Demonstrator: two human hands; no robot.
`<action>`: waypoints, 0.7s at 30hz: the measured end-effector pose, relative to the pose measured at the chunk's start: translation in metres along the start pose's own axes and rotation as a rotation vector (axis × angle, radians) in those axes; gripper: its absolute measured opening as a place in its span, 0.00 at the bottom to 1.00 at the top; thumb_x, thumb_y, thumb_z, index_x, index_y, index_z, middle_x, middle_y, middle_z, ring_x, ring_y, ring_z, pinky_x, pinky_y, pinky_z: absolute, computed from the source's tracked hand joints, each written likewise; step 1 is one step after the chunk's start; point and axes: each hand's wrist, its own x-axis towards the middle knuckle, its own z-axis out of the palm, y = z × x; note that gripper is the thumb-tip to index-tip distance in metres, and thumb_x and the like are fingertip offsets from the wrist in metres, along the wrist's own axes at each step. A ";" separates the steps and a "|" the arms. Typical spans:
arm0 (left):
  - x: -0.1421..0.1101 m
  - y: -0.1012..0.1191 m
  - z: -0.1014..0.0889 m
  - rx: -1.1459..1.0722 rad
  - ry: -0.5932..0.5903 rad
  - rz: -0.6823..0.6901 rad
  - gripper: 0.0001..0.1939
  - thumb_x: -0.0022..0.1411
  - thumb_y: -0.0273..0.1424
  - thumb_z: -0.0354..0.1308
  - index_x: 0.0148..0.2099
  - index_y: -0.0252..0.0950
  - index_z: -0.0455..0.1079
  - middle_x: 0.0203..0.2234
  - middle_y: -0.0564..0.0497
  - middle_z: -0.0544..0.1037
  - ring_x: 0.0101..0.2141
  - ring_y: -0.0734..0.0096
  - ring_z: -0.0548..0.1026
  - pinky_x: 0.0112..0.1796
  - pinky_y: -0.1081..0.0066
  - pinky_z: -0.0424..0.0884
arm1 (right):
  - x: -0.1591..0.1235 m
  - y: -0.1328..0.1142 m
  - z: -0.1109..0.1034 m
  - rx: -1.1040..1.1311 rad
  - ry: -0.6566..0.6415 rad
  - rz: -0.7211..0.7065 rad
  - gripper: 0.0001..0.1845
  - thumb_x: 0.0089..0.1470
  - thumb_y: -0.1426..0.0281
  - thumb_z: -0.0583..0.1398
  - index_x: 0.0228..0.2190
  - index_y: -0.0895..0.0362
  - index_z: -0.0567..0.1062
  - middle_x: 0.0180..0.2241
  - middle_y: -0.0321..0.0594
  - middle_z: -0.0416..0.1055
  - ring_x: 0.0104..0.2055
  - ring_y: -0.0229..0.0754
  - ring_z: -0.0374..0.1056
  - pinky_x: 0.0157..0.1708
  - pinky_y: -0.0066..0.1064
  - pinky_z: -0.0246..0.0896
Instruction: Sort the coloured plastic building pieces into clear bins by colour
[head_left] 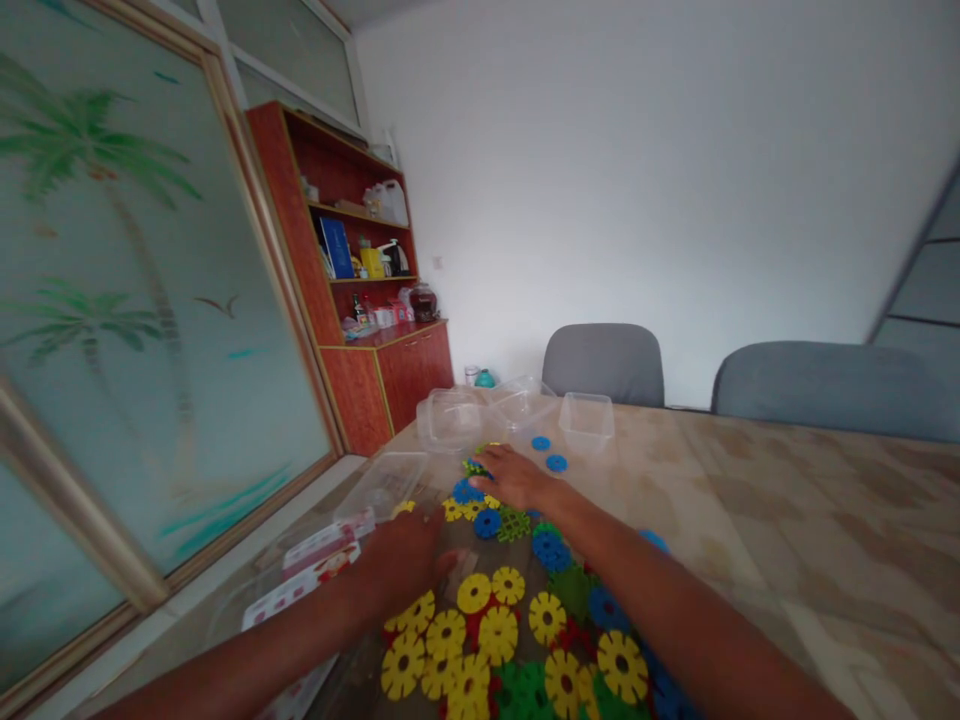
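My left hand [409, 555] is low over the left part of the table, thumb apart from its fingers, which reach a small yellow piece. No held thing shows in it. Stretched farther forward, my right hand [510, 478] has its fingers over green and blue pieces; its fingertips partly cover them. Between the hands lie a blue notched disc [487, 522] and a green lattice piece [514, 523]. Closer to me spreads a pile of yellow notched discs [498, 633], mixed with green pieces [523, 690], red ones and blue ones. My right forearm hides part of the pile.
Clear plastic containers [587, 420] stand along the far table edge. A clear lid or tray [381, 487] and printed sheets [300, 590] lie at left. Two blue discs [556, 464] sit right of my hand. Grey chairs [604, 362] are behind the table.
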 end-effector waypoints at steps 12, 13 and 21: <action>-0.003 0.016 0.003 -0.252 -0.004 0.371 0.25 0.67 0.45 0.46 0.61 0.38 0.60 0.53 0.42 0.72 0.52 0.54 0.70 0.53 0.58 0.65 | -0.013 -0.005 0.009 -0.013 -0.104 -0.042 0.16 0.61 0.65 0.58 0.50 0.57 0.70 0.51 0.44 0.68 0.46 0.46 0.69 0.44 0.43 0.68; -0.006 0.021 0.003 -0.320 0.002 0.428 0.26 0.67 0.45 0.47 0.61 0.39 0.59 0.55 0.43 0.70 0.54 0.55 0.69 0.54 0.59 0.64 | -0.020 -0.005 0.007 -0.014 -0.109 -0.048 0.16 0.61 0.65 0.58 0.49 0.57 0.70 0.51 0.44 0.68 0.46 0.46 0.69 0.45 0.44 0.67; -0.044 0.059 -0.007 -0.571 -0.154 0.718 0.30 0.63 0.44 0.56 0.64 0.41 0.58 0.59 0.45 0.67 0.56 0.58 0.68 0.54 0.64 0.64 | -0.113 -0.022 -0.022 0.080 -0.089 -0.061 0.12 0.60 0.64 0.54 0.37 0.57 0.75 0.36 0.40 0.72 0.41 0.42 0.68 0.43 0.33 0.64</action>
